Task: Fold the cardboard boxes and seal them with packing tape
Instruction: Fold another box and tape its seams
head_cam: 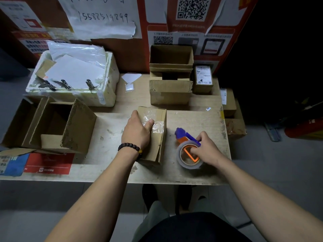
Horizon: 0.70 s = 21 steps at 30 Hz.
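Dim overall; table (108, 119) middle lit from above, right side black, wide-angle bending at edges.

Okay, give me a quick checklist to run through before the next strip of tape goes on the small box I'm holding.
1. Small box steadied: ok, the left hand grips its top.
2. Tape dispenser in hand: ok, the right hand holds it on the table, beside the box.
3. Top flaps closed: ok, clear tape already crosses the far part.
4. Near end sealed: not ok, a flap edge looks loose there.
5. Free tape end ready: cannot tell.
6. Room to work: ok, the other boxes stand apart.
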Available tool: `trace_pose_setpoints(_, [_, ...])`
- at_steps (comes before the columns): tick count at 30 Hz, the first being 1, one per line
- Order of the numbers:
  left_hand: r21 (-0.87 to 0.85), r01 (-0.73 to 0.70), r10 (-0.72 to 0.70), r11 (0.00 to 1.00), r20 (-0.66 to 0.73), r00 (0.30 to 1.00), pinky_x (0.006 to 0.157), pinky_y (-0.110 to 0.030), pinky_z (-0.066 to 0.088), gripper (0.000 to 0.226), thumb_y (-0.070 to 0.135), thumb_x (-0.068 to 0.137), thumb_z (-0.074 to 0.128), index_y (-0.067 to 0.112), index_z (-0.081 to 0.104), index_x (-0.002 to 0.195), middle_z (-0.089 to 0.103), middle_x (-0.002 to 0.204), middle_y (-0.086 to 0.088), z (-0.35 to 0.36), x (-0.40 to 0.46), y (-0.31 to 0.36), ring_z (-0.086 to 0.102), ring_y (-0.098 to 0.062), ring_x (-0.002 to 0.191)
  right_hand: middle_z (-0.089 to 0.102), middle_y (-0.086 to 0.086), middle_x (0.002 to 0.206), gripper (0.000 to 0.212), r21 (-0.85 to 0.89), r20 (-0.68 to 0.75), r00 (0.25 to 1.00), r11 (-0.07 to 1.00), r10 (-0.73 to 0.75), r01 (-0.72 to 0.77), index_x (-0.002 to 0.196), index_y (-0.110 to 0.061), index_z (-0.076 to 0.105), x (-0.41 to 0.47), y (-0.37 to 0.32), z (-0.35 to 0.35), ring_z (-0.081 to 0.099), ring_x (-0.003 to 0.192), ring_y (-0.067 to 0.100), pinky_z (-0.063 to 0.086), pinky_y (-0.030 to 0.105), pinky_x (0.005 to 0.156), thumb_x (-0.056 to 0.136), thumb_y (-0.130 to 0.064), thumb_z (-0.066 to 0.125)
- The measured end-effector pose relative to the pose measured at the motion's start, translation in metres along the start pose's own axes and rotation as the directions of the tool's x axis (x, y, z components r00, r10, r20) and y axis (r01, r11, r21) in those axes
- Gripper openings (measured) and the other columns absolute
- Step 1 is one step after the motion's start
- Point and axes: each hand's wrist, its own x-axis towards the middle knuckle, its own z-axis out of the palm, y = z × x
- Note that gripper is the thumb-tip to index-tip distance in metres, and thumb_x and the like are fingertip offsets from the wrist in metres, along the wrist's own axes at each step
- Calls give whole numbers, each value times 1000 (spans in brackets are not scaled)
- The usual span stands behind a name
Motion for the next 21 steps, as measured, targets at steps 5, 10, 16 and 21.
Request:
trace_pose_setpoints(5, [159,-21,34,987,-79,996,91,-50,46,52,56,94,58,16,50,126,60,130,-11,-5,-16,12,53,-38,119,58,-1,120,77,333,-86,960,900,-266,280,135,-41,52,-41,-27,-27,68,99,16,58,28,74,80,6,75])
trace_pose_setpoints(10, [-52,-254,250,966,-75,965,95,-38,52,51,55,96,58,18,61,131,70,119,0,-18,-50,41,65,-21,110,52,-21,133,90,331,-170,904,841,-392,427,137,-48,55,-59,-41,-46,55,121,6,59,27,85,76,14,75])
trace_pose_setpoints(16, [-681,393,-30,617,479,877,70,-25,51,55,46,94,70,-5,68,111,78,89,-16,-29,-61,65,73,-15,80,48,-17,127,93,100,-241,801,808,-547,581,139,-48,56,-65,-50,-52,50,115,3,52,18,88,73,14,74])
trace_pose_setpoints(21, [-711,429,-62,557,480,875,65,-25,52,15,24,92,75,12,73,82,71,74,-5,-31,-59,63,66,-15,71,45,-13,125,98,-11,-233,746,768,-624,640,141,-49,52,-64,-52,-49,46,119,2,47,13,90,71,16,72])
